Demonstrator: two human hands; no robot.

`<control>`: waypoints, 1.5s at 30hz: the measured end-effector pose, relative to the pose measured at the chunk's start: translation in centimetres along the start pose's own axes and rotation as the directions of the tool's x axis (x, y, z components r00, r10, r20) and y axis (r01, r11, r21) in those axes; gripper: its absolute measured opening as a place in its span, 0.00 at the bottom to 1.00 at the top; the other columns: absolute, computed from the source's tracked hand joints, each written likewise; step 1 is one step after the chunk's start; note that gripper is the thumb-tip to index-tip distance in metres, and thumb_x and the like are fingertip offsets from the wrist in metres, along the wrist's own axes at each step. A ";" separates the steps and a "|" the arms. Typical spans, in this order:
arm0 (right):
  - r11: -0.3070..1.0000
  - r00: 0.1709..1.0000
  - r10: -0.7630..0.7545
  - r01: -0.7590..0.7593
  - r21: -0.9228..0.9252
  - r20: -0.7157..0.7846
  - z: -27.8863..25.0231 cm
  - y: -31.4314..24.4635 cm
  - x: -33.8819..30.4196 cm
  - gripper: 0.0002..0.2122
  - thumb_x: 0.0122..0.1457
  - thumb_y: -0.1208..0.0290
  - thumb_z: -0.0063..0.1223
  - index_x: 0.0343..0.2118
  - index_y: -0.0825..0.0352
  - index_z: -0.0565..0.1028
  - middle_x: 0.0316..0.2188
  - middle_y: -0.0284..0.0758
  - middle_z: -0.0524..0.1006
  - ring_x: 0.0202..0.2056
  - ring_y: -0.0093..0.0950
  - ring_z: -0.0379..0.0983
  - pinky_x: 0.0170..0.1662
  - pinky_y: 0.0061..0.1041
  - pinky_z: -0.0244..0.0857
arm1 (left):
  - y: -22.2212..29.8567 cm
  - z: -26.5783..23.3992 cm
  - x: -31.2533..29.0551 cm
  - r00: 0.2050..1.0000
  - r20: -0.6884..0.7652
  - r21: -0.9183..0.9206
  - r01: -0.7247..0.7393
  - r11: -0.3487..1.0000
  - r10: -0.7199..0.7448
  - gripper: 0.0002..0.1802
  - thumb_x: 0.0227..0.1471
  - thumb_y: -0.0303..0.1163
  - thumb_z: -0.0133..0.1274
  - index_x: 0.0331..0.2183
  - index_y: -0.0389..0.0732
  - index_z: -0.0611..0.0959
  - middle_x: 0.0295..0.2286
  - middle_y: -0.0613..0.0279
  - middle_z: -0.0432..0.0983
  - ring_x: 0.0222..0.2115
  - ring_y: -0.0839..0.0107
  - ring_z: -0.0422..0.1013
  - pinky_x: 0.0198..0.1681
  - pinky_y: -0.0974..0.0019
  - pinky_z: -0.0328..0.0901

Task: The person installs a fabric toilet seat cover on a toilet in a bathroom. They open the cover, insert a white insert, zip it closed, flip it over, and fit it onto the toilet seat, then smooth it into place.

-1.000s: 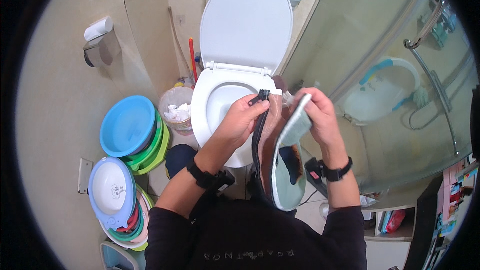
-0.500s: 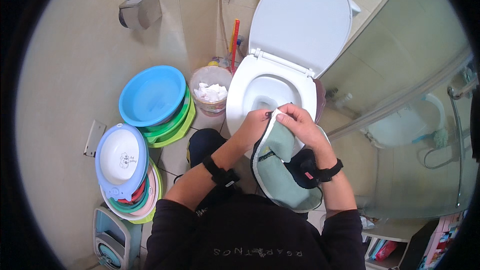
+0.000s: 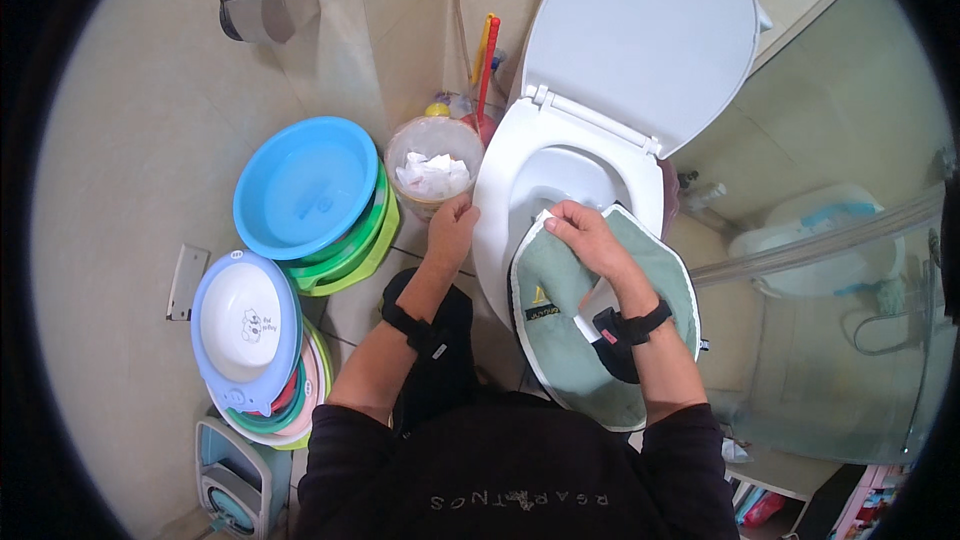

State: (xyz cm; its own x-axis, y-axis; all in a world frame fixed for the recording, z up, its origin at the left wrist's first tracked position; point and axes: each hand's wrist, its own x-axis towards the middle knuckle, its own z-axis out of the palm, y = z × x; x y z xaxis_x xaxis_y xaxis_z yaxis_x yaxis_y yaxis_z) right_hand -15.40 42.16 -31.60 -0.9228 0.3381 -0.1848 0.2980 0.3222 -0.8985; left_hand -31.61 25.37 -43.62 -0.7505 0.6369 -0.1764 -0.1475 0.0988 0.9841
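My right hand (image 3: 585,240) pinches the white-trimmed edge of a pale green cloth toilet seat cover (image 3: 640,240), between thumb and fingers. The cover hangs spread over the front right of the white toilet seat (image 3: 510,165). It has a dark label and a small yellow mark, and my right wrist lies across it. My left hand (image 3: 452,230) has its fingers curled beside the seat's left edge, close below the waste bin (image 3: 420,202). Whether those fingers grip anything is hidden. The toilet lid (image 3: 640,40) stands raised behind the seat.
Stacked plastic basins stand at the left, topped by a blue basin (image 3: 305,185) and a white-and-lilac one (image 3: 240,330). A red-handled brush (image 3: 488,65) leans behind the bin, which holds crumpled paper. A curved glass shower screen (image 3: 820,340) bounds the right side.
My left hand has let go of the cover and moved left to the toilet seat's edge. The cover, folded before, now hangs more open from my right hand. The view has shifted slightly.
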 end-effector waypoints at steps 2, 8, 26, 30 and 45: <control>0.999 0.999 0.037 -0.037 0.008 -0.009 0.1 0.4 0.6 0.09 0.62 0.66 0.52 0.34 0.69 0.74 0.26 0.24 0.70 0.30 0.16 0.62 0.36 0.20 0.61 | 0.2 -0.4 0.0 0.994 0.037 -0.162 0.105 0.981 -0.100 0.18 0.55 0.29 0.48 0.47 0.33 0.78 0.35 0.62 0.78 0.32 0.75 0.73 0.40 0.69 0.68; 0.951 0.997 0.011 -0.032 0.307 0.070 -4.5 -2.0 -1.1 0.06 0.62 0.68 0.52 0.37 0.64 0.75 0.30 0.22 0.72 0.34 0.15 0.66 0.39 0.19 0.63 | 2.1 -1.0 -0.5 0.967 0.031 -0.531 0.229 0.816 -0.251 0.18 0.55 0.24 0.47 0.49 0.33 0.76 0.34 0.63 0.79 0.30 0.75 0.74 0.37 0.71 0.70; 0.980 0.980 -0.198 0.197 -0.035 -0.029 -2.4 -4.7 1.2 0.08 0.61 0.68 0.53 0.36 0.68 0.74 0.33 0.29 0.74 0.37 0.22 0.69 0.45 0.21 0.63 | 3.1 3.0 -2.4 0.713 0.689 -0.598 0.660 0.455 -0.129 0.20 0.51 0.33 0.60 0.44 0.33 0.79 0.39 0.55 0.77 0.41 0.65 0.75 0.46 0.61 0.72; 0.996 0.999 0.044 -0.046 -0.076 -0.029 -1.1 -1.3 3.9 0.10 0.59 0.67 0.56 0.34 0.70 0.74 0.30 0.34 0.74 0.37 0.26 0.69 0.44 0.26 0.64 | 2.3 2.8 -3.0 0.721 0.657 -0.566 0.665 0.487 -0.221 0.19 0.53 0.34 0.57 0.45 0.34 0.79 0.37 0.58 0.79 0.34 0.70 0.77 0.39 0.67 0.74; 1.000 0.948 -0.014 0.013 0.005 0.318 -1.5 0.3 6.5 0.08 0.63 0.67 0.52 0.39 0.67 0.75 0.34 0.25 0.74 0.39 0.16 0.67 0.46 0.19 0.62 | 2.2 5.5 -2.2 0.847 0.498 -0.616 0.498 0.611 -0.188 0.19 0.59 0.37 0.50 0.47 0.34 0.77 0.37 0.59 0.77 0.33 0.72 0.75 0.34 0.69 0.73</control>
State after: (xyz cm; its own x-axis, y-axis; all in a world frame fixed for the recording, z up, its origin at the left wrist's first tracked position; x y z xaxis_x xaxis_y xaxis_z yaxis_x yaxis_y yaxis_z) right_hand -20.98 45.75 -32.46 -0.9567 0.0348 -0.2889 0.2844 0.3219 -0.9030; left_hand -26.70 28.38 -40.97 -0.2872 0.9011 -0.3250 -0.8602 -0.0934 0.5013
